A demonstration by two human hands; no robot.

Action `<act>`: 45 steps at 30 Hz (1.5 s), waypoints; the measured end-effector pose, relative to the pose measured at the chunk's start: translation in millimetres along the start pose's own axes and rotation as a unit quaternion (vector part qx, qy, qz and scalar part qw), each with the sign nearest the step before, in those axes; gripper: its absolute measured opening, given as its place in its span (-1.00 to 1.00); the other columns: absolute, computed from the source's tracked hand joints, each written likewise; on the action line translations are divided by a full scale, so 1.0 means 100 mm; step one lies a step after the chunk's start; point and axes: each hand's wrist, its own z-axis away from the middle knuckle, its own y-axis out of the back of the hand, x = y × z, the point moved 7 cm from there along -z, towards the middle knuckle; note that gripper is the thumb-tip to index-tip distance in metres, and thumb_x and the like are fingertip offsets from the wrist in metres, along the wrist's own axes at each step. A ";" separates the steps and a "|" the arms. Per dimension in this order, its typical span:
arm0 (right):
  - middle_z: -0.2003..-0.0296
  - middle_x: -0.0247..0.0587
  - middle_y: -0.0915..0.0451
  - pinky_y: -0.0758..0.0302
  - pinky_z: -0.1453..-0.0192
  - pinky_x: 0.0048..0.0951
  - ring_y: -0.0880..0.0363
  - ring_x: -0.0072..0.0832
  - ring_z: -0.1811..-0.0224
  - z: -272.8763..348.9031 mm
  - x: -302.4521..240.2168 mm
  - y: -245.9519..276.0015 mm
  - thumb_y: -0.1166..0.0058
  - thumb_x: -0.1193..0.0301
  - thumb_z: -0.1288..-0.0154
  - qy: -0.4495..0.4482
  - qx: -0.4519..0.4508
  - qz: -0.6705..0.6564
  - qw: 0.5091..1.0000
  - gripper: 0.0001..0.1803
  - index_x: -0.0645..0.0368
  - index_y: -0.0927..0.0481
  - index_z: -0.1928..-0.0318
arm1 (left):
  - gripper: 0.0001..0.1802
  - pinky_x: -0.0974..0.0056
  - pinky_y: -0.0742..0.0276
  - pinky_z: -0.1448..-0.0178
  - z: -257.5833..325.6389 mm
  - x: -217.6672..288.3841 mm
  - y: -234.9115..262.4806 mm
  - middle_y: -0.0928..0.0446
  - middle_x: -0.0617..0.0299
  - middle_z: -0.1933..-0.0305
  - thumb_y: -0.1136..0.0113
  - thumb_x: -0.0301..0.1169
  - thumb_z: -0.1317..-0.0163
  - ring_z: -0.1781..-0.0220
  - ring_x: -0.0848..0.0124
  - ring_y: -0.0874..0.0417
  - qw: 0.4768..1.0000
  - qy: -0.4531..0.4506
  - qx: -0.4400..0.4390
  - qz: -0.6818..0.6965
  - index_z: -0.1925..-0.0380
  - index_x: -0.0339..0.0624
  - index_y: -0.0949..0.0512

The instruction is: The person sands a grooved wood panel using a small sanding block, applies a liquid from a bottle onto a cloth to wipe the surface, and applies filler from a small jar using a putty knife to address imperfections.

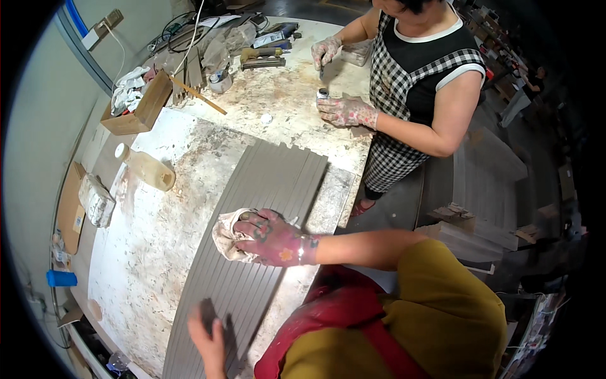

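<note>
A long grey grooved panel [267,183], made up of narrow parallel strips, lies on the worktable. On its right part my right hand [274,239], in a stained purple glove with a flower pattern, is closed over a crumpled whitish cloth [232,235] pressed to the surface. Nearer to me, my bare left hand [207,331] is at the panel, thumb apart from the fingers and nothing seen in it. Some of its fingers are slightly blurred.
Across the stained worktable [151,215], a co-worker in stained gloves handles a small jar [322,93]. A plastic bottle [148,167] lies left of the panel. Farther back are a wooden box [136,117] with rags, a stick [199,96] and a nail gun [263,57]. A wrapped white block [96,201] rests at left.
</note>
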 end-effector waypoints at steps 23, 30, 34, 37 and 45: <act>0.02 -0.12 -0.54 -0.50 -0.13 -0.37 -0.54 -0.34 -0.02 1.82 2.86 -0.22 -0.02 0.39 -0.33 -0.250 0.342 -0.667 0.613 -0.60 0.26 -0.42 -0.15 | -0.01 0.13 -0.09 -0.47 -3.70 -0.27 0.00 -0.03 -0.02 -0.49 -0.29 -0.31 -0.23 -0.47 0.20 -0.14 0.951 0.007 0.180 0.252 -0.46 -0.14 0.18; -0.19 0.00 -0.40 -0.24 -0.35 -0.38 -0.27 -0.17 -0.30 1.74 3.00 0.08 -0.05 0.38 -0.28 -0.295 0.293 -0.289 0.862 -0.57 0.20 -0.48 -0.15 | -0.02 0.14 -0.13 -0.43 -3.93 -0.30 0.03 -0.13 -0.02 -0.44 -0.32 -0.33 -0.21 -0.43 0.22 -0.21 0.943 -0.016 0.185 0.275 -0.45 -0.17 0.14; -0.15 -0.01 -0.42 -0.31 -0.29 -0.43 -0.36 -0.36 -0.23 1.73 3.21 -0.08 -0.02 0.38 -0.35 -0.272 0.370 -0.502 0.733 -0.48 0.37 -0.34 -0.25 | -0.01 0.16 -0.15 -0.43 -4.07 -0.37 -0.03 -0.15 -0.02 -0.42 -0.35 -0.30 -0.18 -0.39 0.20 -0.25 0.941 -0.004 0.192 0.277 -0.44 -0.22 0.11; -0.10 -0.06 -0.48 -0.37 -0.24 -0.43 -0.44 -0.39 -0.16 1.55 2.53 0.43 0.05 0.34 -0.40 -0.109 0.257 -0.582 0.764 -0.49 0.38 -0.29 -0.25 | 0.01 0.19 -0.16 -0.43 -4.17 -0.38 -0.11 -0.19 -0.03 -0.39 -0.38 -0.26 -0.14 -0.37 0.18 -0.28 0.948 -0.002 0.188 0.256 -0.42 -0.29 0.07; -0.14 -0.02 -0.48 -0.42 -0.27 -0.29 -0.48 -0.27 -0.17 1.11 1.61 0.62 0.18 0.19 -0.47 -0.031 0.292 -0.930 0.221 -0.47 0.33 -0.31 -0.25 | -0.26 0.21 -0.31 -0.30 -4.02 -0.23 -0.10 -0.38 0.07 -0.25 -0.29 -0.30 -0.23 -0.20 0.28 -0.44 0.949 0.001 0.170 0.265 -0.33 -0.30 -0.18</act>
